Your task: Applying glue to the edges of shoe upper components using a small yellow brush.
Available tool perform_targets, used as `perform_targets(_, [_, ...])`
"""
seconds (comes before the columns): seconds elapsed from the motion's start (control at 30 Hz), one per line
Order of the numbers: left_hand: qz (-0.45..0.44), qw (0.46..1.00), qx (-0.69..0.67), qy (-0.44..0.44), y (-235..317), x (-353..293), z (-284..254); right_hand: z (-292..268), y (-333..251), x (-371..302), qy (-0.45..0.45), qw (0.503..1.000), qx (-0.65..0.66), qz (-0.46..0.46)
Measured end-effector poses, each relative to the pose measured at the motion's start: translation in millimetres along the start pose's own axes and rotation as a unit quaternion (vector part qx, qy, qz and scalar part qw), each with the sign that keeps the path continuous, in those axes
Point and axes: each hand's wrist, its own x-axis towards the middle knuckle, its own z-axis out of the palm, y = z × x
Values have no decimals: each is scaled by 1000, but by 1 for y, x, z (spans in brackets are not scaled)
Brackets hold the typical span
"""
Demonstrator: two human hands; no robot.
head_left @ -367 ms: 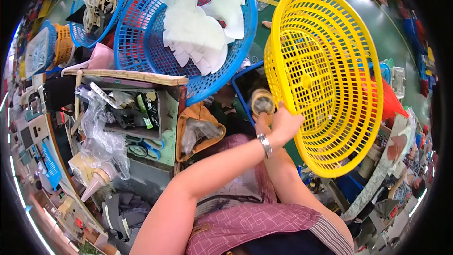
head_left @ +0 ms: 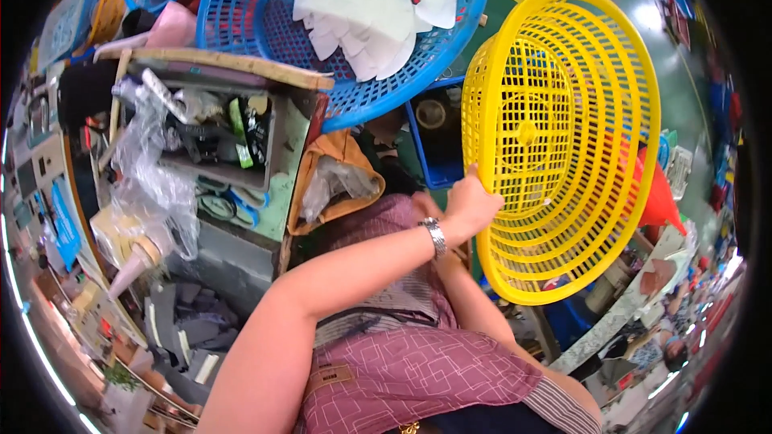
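Left hand (head_left: pixel 476 207) gripping yellow slotted plastic basket (head_left: pixel 527 133) by near rim, fingers curled round it; basket steeply tilted, beside blue bin (head_left: pixel 442 176). Right hand (head_left: pixel 426 207) partly hidden behind the left, can't tell its fingers. Blue slotted basket (head_left: pixel 394 100) ahead holds white cut sheets (head_left: pixel 362 12)

No text can be read; the small brown label (head_left: pixel 332 374) on the maroon apron (head_left: pixel 430 362) is illegible.
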Motion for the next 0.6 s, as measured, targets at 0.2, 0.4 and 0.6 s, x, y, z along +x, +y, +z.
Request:
perform_targets(0.2, [19,998,18,57,-31,-9,-56,-168,-208,-156,42,877,-5,-480])
perform_targets(0.4, [84,995,-35,33,-68,-80,-84,-185,-186,-116,171,906,-150,-356])
perform_targets(0.6, [249,949,-36,192,-88,-327,-235,-167,-221,-114,215,812,-254,-480])
